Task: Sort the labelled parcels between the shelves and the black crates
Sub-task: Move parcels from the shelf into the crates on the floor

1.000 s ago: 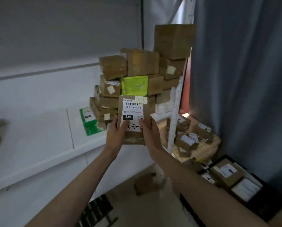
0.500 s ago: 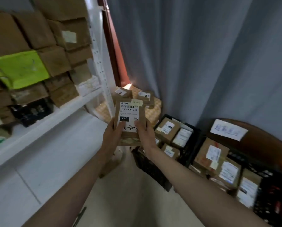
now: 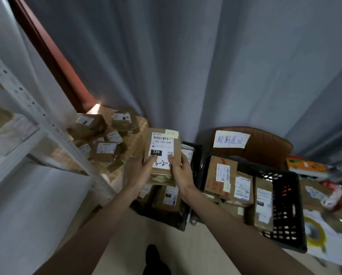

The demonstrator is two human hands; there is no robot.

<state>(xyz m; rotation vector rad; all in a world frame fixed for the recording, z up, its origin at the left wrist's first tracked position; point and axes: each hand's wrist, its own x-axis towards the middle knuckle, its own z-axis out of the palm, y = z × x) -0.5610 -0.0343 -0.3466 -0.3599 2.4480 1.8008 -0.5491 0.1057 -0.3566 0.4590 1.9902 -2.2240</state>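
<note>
I hold a brown cardboard parcel (image 3: 164, 143) upright at chest height; its white label reads 220-220-C40 with a black 220 box. My left hand (image 3: 139, 171) grips its lower left edge and my right hand (image 3: 181, 171) grips its lower right edge, thumbs on the label. Below the parcel stands a black crate (image 3: 194, 155) with labelled parcels inside. A second black crate (image 3: 285, 205) to the right holds several larger labelled boxes. The white shelf upright (image 3: 37, 108) runs along the left.
A pile of small labelled parcels (image 3: 104, 139) lies on a woven mat on the floor behind the shelf. A brown chair back with a handwritten paper sign (image 3: 230, 139) stands behind the right crate. Grey curtain fills the back. Tape roll (image 3: 313, 233) and clutter lie far right.
My view has swung right from the stacked shelf to the crates. The parcel stays gripped in both hands and now hangs over the left black crate.
</note>
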